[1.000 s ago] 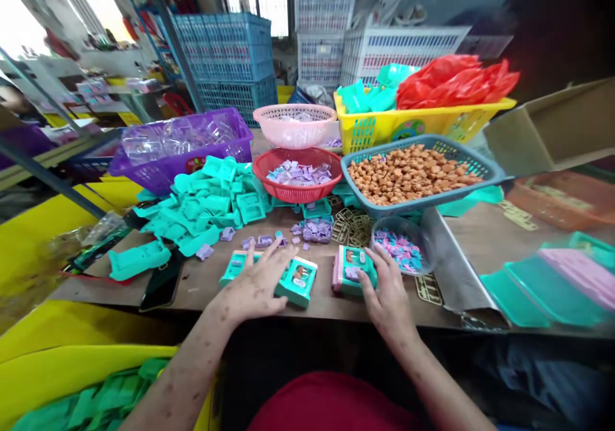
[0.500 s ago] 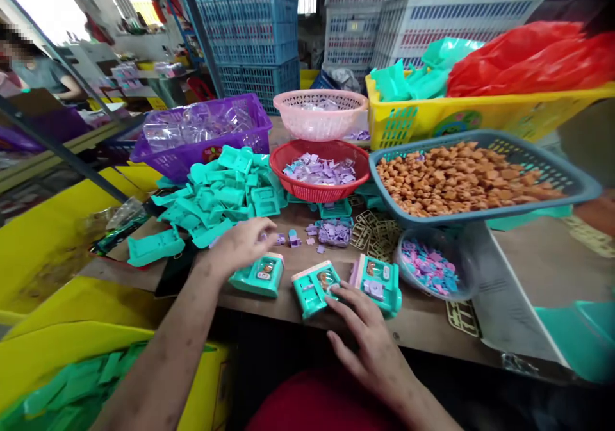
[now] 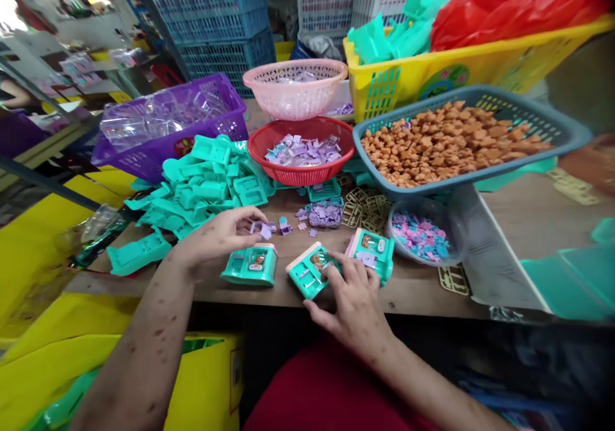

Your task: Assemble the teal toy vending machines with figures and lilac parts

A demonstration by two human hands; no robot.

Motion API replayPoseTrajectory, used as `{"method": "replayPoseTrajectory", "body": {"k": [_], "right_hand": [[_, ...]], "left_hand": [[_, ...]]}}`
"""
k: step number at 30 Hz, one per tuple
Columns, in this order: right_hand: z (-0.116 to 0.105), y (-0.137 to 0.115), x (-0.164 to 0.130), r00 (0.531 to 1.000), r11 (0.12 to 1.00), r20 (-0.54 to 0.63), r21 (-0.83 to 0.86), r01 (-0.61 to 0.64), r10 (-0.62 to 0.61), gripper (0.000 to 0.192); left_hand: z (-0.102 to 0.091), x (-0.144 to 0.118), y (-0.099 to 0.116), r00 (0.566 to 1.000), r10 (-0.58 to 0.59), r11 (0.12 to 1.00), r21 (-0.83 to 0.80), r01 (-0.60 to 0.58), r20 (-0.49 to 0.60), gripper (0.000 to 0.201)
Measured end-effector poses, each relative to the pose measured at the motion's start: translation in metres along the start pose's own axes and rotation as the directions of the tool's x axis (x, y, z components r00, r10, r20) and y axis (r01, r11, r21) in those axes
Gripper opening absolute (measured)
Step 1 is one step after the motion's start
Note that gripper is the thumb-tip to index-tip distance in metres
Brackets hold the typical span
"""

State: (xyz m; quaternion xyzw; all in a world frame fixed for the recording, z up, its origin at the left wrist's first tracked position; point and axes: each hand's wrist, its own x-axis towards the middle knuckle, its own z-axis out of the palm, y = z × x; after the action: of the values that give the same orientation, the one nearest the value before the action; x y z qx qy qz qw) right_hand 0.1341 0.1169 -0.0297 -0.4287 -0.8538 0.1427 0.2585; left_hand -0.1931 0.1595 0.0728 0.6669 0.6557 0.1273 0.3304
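At the table's (image 3: 423, 296) front edge, the right hand (image 3: 354, 296), loosely spread, touches the middle case (image 3: 304, 277); the left hand (image 3: 216, 231) is narrow about a purple piece (image 3: 262, 230) behind the left case (image 3: 247, 269), whether gripped I cannot tell; best keep the middle case flat, pressing lightly.

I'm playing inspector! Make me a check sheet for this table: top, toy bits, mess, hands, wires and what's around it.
Surface: brown tabletop, crowded with parts.
Job's things: three teal toy cases near the front edge.
Clutter: teal pile, gold frames.
Left hand: at a purple piece; grip unclear.
Right hand: touching the middle case.
Cables: nothing seen.
Surroundings: blue crates behind, yellow bin at lower left.
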Motion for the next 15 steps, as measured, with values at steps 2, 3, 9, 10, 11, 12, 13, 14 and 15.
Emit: {"method": "replayPoseTrajectory", "body": {"k": [2,3,9,10,11,12,13,14,15], "right_hand": [[-0.005,0.003,0.005,0.997,0.997,0.04,0.054,0.057,-0.059,0.057],[-0.009,0.007,0.007,0.992,0.99,0.068,0.096,0.102,-0.109,0.058],[-0.03,0.031,0.014,0.932,0.929,0.209,0.291,0.231,-0.297,0.04],[-0.032,0.033,0.014,0.931,0.926,0.209,0.297,0.231,-0.299,0.037],[-0.032,0.035,0.013,0.933,0.926,0.202,0.299,0.232,-0.299,0.035],[-0.031,0.036,0.012,0.936,0.927,0.192,0.298,0.23,-0.294,0.033],[-0.03,0.036,0.011,0.941,0.927,0.178,0.297,0.228,-0.288,0.034],[-0.028,0.036,0.011,0.945,0.927,0.162,0.298,0.226,-0.283,0.038],[-0.026,0.035,0.011,0.95,0.927,0.142,0.298,0.228,-0.28,0.044]], "left_hand": [[0.009,-0.018,0.015,0.979,0.187,0.971,-0.166,-0.172,0.081,0.037],[0.016,-0.025,0.022,0.96,0.262,0.949,-0.208,-0.238,0.095,0.034],[0.068,-0.038,0.039,0.933,0.346,0.925,-0.128,-0.357,-0.1,0.028],[0.074,-0.038,0.041,0.925,0.36,0.922,-0.104,-0.373,-0.124,0.034],[0.08,-0.039,0.042,0.916,0.377,0.919,-0.065,-0.388,-0.135,0.041],[0.084,-0.041,0.045,0.909,0.396,0.916,-0.011,-0.401,-0.132,0.048],[0.087,-0.042,0.047,0.903,0.413,0.911,0.055,-0.409,-0.121,0.052],[0.091,-0.044,0.05,0.898,0.425,0.903,0.13,-0.41,-0.113,0.053],[0.094,-0.045,0.052,0.896,0.432,0.89,0.215,-0.403,-0.106,0.052]]}}
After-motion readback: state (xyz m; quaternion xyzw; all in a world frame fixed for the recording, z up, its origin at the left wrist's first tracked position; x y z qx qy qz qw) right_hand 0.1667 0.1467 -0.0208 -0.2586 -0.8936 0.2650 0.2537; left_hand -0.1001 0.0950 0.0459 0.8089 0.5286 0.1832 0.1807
